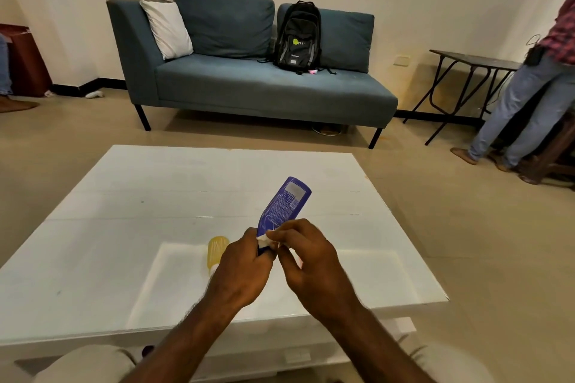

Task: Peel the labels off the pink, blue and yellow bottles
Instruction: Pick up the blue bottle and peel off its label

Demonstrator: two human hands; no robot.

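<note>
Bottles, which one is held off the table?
The blue bottle: left hand holds it, right hand pinches its label; the yellow bottle lies on the table.

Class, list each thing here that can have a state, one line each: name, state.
blue bottle, held tilted above the table
label, white corner lifted at the bottle's lower end
left hand, grips the bottle's lower end
right hand, pinches the lifted label corner
yellow bottle, lying on the table, partly hidden behind the left hand
backpack, upright on the sofa
</note>
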